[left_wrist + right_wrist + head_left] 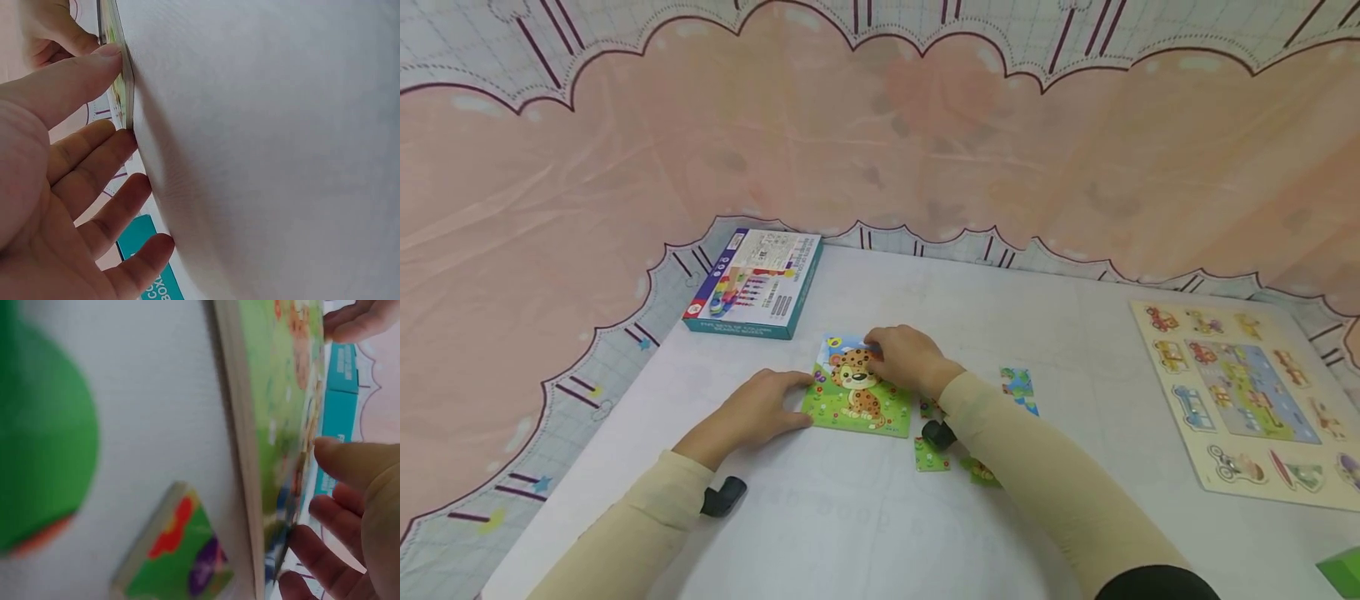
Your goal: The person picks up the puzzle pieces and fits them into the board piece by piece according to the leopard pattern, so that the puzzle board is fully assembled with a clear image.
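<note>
A leopard picture puzzle in a thin square board lies on the white table, its upper right corner partly hidden by my right hand. In the right wrist view, that hand's thumb reaches over the picture while its fingers stay near the board's edge. My left hand is at the board's left side, thumb and fingers spread. The left wrist view shows its thumb against the board's edge and the other fingertips low by the tabletop. Loose puzzle pieces lie right of the board, some partly covered by the right forearm.
A flat teal-sided box lies behind and left of the puzzle. Blue-green puzzle pieces are beyond the right forearm. On the right sits a large picture board, with a green object at the near right edge. A patterned curtain hangs behind.
</note>
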Action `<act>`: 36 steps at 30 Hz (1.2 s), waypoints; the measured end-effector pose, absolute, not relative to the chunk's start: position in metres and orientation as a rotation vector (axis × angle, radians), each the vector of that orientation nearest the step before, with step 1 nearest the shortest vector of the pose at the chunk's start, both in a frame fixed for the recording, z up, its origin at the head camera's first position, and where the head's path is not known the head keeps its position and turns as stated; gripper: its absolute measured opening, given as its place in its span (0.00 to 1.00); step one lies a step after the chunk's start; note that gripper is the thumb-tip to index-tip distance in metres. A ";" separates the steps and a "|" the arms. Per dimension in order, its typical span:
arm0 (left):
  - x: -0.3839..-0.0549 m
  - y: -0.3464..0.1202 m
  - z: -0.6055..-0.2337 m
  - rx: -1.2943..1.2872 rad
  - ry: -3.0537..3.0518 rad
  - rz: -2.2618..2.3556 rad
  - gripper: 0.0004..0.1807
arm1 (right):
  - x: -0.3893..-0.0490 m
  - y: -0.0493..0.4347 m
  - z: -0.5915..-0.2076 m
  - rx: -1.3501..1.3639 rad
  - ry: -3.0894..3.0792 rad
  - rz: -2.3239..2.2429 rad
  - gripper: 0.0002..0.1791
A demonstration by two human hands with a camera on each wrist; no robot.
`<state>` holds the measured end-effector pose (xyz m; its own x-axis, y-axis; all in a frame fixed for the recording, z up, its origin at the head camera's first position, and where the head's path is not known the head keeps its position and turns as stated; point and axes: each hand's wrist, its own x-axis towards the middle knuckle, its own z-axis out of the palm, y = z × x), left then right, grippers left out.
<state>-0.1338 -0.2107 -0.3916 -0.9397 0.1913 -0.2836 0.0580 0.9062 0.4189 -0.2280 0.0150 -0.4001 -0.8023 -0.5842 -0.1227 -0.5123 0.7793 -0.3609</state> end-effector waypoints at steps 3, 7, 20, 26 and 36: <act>-0.133 -0.211 -0.392 0.181 2.750 0.591 0.34 | -0.227 0.017 -0.398 -0.854 2.729 -0.496 0.26; -0.133 -0.210 -0.392 0.187 2.755 0.581 0.34 | -0.224 0.023 -0.390 -0.856 2.740 -0.525 0.25; -0.133 -0.211 -0.393 0.173 2.749 0.583 0.34 | -0.209 0.053 -0.358 -0.930 2.766 -0.547 0.27; -0.133 -0.211 -0.393 0.166 2.752 0.585 0.34 | -0.201 0.073 -0.359 -0.957 2.792 -0.541 0.26; -0.133 -0.210 -0.392 0.173 2.751 0.567 0.34 | -0.192 0.112 -0.362 -0.926 2.846 -0.517 0.25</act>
